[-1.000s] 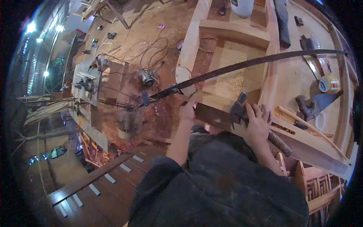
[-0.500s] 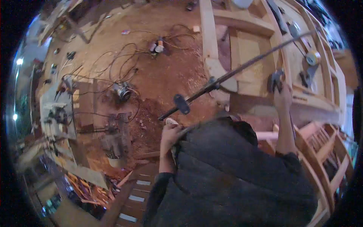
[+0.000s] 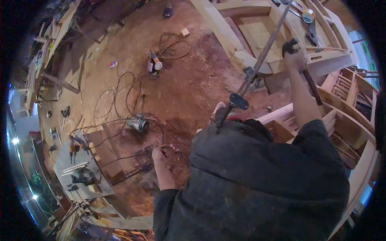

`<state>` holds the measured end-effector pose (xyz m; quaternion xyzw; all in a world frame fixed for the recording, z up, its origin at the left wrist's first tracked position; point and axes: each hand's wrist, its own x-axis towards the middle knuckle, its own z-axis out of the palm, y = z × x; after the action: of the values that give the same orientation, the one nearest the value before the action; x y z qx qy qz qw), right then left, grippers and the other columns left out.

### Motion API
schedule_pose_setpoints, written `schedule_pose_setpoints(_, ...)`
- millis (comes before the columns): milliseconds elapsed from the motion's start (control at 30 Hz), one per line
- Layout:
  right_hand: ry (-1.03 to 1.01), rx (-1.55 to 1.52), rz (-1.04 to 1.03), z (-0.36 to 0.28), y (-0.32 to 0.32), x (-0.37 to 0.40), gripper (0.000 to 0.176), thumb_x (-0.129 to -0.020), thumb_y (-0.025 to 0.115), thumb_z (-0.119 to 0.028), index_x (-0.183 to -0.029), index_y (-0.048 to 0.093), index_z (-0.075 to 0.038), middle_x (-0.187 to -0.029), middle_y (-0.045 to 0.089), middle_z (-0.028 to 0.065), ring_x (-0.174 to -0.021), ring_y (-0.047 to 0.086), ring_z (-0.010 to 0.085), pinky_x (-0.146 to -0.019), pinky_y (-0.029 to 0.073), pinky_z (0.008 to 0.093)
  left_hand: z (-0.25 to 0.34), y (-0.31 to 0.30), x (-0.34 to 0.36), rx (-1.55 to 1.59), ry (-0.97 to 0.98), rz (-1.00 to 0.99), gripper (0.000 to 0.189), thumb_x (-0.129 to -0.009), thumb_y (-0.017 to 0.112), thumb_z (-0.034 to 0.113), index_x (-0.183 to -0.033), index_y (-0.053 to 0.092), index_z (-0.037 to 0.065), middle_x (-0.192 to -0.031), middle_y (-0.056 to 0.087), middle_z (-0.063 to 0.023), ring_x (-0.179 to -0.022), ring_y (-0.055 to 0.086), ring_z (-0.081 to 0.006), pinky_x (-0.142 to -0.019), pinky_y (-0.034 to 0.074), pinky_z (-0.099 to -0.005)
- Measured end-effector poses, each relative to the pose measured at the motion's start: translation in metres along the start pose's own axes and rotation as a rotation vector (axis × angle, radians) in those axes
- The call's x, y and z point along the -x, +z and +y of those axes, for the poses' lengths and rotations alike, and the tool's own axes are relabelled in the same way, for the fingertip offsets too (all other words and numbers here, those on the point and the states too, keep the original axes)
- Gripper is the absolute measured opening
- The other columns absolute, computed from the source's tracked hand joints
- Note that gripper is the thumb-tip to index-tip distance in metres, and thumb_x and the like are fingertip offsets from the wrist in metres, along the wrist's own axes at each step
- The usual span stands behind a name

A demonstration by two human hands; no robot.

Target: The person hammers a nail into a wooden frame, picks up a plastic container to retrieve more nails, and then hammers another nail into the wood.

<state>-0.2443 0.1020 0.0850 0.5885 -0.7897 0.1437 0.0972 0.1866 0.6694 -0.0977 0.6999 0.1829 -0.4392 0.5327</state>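
My right hand [image 3: 295,60] is closed around a hammer, gripping it close to its dark head [image 3: 290,46]. The hammer's handle [image 3: 313,87] runs down along my forearm. Left of that hand, a long bar clamp [image 3: 263,52] slants from the wooden frame down toward my body, with a dark clamp jaw [image 3: 239,101] near its lower end. My left hand [image 3: 159,156] hangs over the floor at lower left, apart from the clamp. Its fingers are too small and blurred to read.
A pale wooden frame [image 3: 223,30] with a tape roll [image 3: 308,16] on it stands at upper right. Slatted woodwork [image 3: 354,94] lies to the right. A power tool [image 3: 138,124] and cables cover the sawdust floor. A board with tools [image 3: 78,160] sits at left.
My left hand has moved left and down, away from the clamp's lower end. My view has turned, so the clamp stands steeper. The hammer stays in my right hand.
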Motion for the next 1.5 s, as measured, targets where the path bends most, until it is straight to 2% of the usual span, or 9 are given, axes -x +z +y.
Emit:
schedule_pose_setpoints(167, 0.017, -0.068, 0.040, -0.010, -0.006, 0.013, 0.053, -0.069, 0.072, -0.050, -0.106, 0.066, -0.012, -0.108, 0.066, 0.0157, -0.102, 0.062, 0.0363, -0.084, 0.048, 0.0488, -0.001, -0.018, -0.026, -0.167, 0.453, -0.335, 0.034, -0.087, 0.037, 0.002, -0.109, 0.062, -0.001, -0.080, 0.061, -0.0086, -0.057, 0.051, -0.0145, -0.047, 0.042, -0.0285)
schedule_pose_setpoints(200, -0.008, -0.108, 0.061, -0.011, -0.007, 0.013, 0.050, -0.070, 0.072, -0.048, -0.104, 0.066, -0.011, -0.108, 0.066, 0.0156, -0.103, 0.061, 0.0353, -0.085, 0.047, 0.0474, 0.027, 0.023, 0.018, 0.240, -0.016, 0.033, 0.040, -0.085, 0.038, -0.007, -0.115, 0.062, 0.004, -0.091, 0.061, -0.0116, -0.067, 0.056, -0.0178, -0.052, 0.045, -0.0302)
schedule_pose_setpoints(633, -0.216, -0.303, 0.202, 0.018, -0.006, 0.041, 0.045, -0.078, 0.068, -0.021, -0.121, 0.060, -0.008, -0.113, 0.063, 0.0177, -0.111, 0.055, 0.0383, -0.095, 0.043, 0.0435, 0.009, -0.095, -0.256, -1.842, 1.008, -0.024, 0.034, -0.076, 0.072, 0.013, -0.103, 0.062, -0.005, -0.089, 0.065, -0.0113, -0.074, 0.065, -0.0246, -0.060, 0.054, -0.0365)
schedule_pose_setpoints(667, -0.191, -0.273, 0.213, 0.017, -0.013, 0.056, 0.045, -0.078, 0.068, -0.021, -0.121, 0.060, -0.008, -0.113, 0.063, 0.0177, -0.111, 0.055, 0.0383, -0.095, 0.043, 0.0435, 0.028, -0.099, -0.282, -1.542, 0.681, -0.168, 0.033, -0.075, 0.073, 0.012, -0.101, 0.062, -0.005, -0.087, 0.065, -0.0115, -0.071, 0.065, -0.0252, -0.058, 0.054, -0.0376)
schedule_pose_setpoints(733, -0.177, -0.209, 0.437, 0.006, -0.038, 0.085, 0.036, -0.081, 0.066, -0.016, -0.115, 0.061, -0.004, -0.108, 0.063, 0.0200, -0.100, 0.060, 0.0392, -0.088, 0.048, 0.0423, 0.152, -0.022, -0.228, -0.776, 0.106, -0.132, 0.031, -0.072, 0.075, 0.009, -0.098, 0.063, -0.005, -0.084, 0.066, -0.0119, -0.066, 0.065, -0.0264, -0.056, 0.054, -0.0398)
schedule_pose_setpoints(800, -0.129, -0.340, 0.253, -0.022, -0.095, 0.127, 0.032, -0.084, 0.063, -0.008, -0.116, 0.061, -0.003, -0.113, 0.063, 0.0198, -0.107, 0.059, 0.0373, -0.092, 0.047, 0.0409, 0.211, -0.024, -0.304, -1.364, 0.726, -0.485, 0.026, -0.075, 0.075, 0.013, -0.092, 0.063, -0.003, -0.079, 0.065, -0.0136, -0.065, 0.064, -0.0221, -0.055, 0.055, -0.0362)
schedule_pose_setpoints(967, -0.013, -0.190, 0.285, -0.002, -0.135, 0.234, 0.026, -0.091, 0.055, -0.007, -0.116, 0.062, -0.003, -0.115, 0.064, 0.0180, -0.109, 0.060, 0.0322, -0.095, 0.047, 0.0406, 0.373, 0.093, -0.298, -0.742, 0.069, -0.375, 0.018, -0.079, 0.071, 0.016, -0.084, 0.064, 0.000, -0.079, 0.065, -0.0099, -0.072, 0.064, -0.0196, -0.063, 0.054, -0.0280)
schedule_pose_setpoints(1233, 0.471, -0.417, 0.418, -0.030, -0.138, 0.317, 0.029, -0.090, 0.065, -0.015, -0.113, 0.059, 0.002, -0.101, 0.065, 0.0133, -0.091, 0.062, 0.0203, -0.082, 0.049, 0.0348, 0.424, 0.288, -0.392, -1.082, 0.550, -0.747, 0.034, -0.077, 0.071, 0.020, -0.101, 0.069, -0.004, -0.087, 0.068, -0.0099, -0.076, 0.063, -0.0202, -0.070, 0.049, -0.0349)
schedule_pose_setpoints(1500, 0.456, -0.379, 0.193, -0.092, -0.096, 0.149, 0.027, -0.092, 0.059, -0.014, -0.114, 0.056, 0.001, -0.092, 0.064, 0.0096, -0.080, 0.060, 0.0197, -0.075, 0.050, 0.0340, 0.455, 0.461, -0.170, -1.273, 0.718, -0.747, 0.029, -0.084, 0.071, 0.027, -0.081, 0.072, -0.002, -0.073, 0.069, -0.0110, -0.065, 0.064, -0.0129, -0.058, 0.049, -0.0289)
